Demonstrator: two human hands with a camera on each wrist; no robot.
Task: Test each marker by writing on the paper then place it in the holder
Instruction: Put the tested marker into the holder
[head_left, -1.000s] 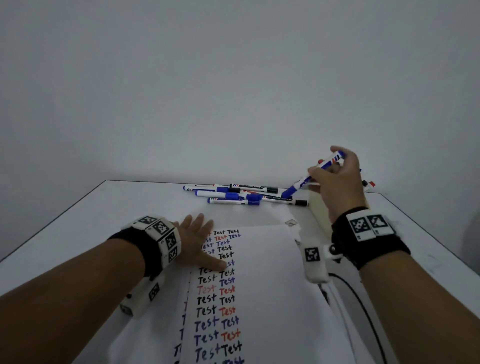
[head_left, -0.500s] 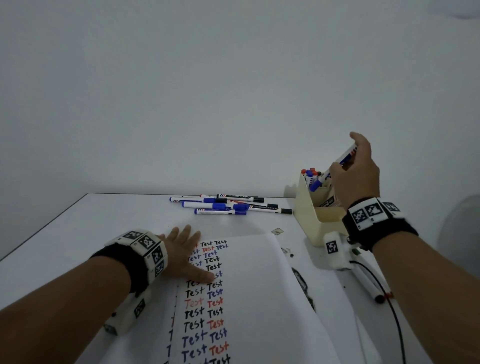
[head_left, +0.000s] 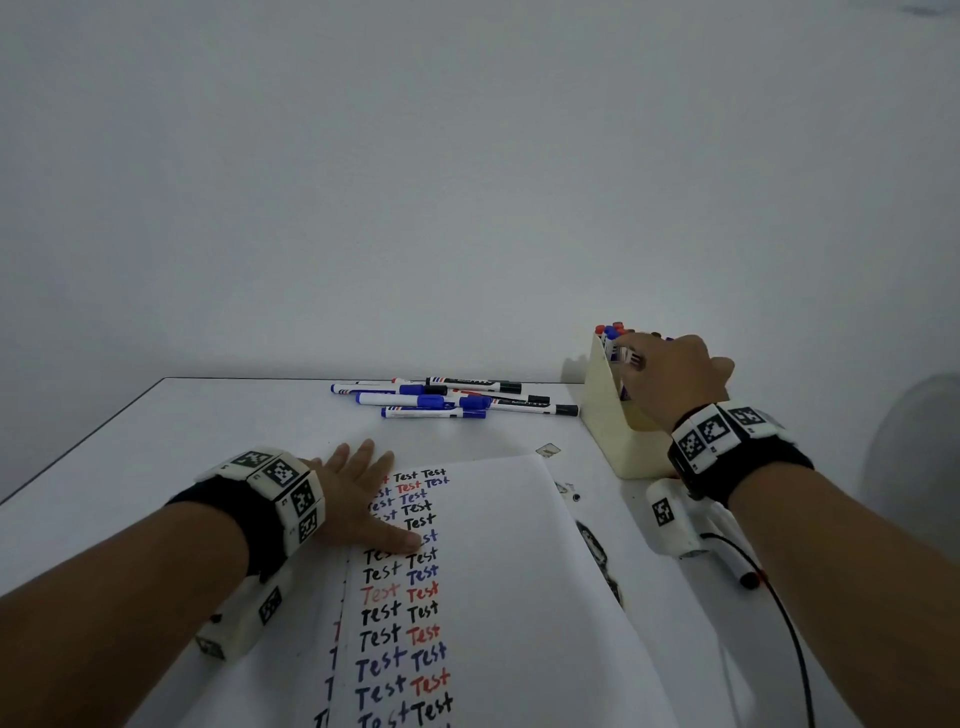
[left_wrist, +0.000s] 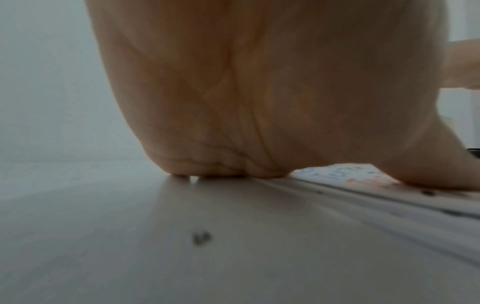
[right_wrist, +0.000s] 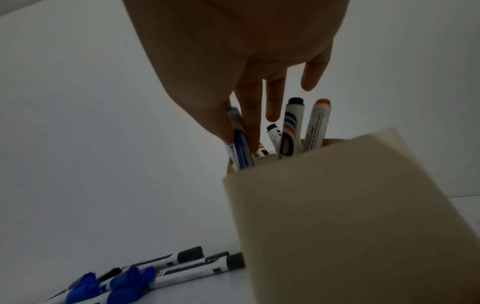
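The right hand (right_wrist: 233, 51) pinches a blue-and-white marker (right_wrist: 240, 148) between thumb and forefinger, its lower end already inside the cream rectangular plastic holder (right_wrist: 337, 216). Only the right wrist view shows this grip; from the head view the back of the hand (head_left: 670, 379) hides the marker, and just the caps of the standing markers (head_left: 610, 332) show, red and blue, above the holder's rim (head_left: 602, 410). The wrist view also shows a black-capped marker (right_wrist: 291, 127) and an orange-capped one (right_wrist: 318, 123) upright in the holder.

The left hand (head_left: 358, 499) lies flat, fingers straight and spread, on the white sheet of paper (head_left: 509, 571); the left wrist view gives only a blurred palm (left_wrist: 259, 92) against the table (left_wrist: 130, 246).

The paper carries columns of the word "Test" in black, blue and red. Printing on the marker barrels is too blurred to read.

A loose pile of markers (head_left: 447, 397) with blue and black caps lies on the white table (head_left: 182, 431) just left of the holder.
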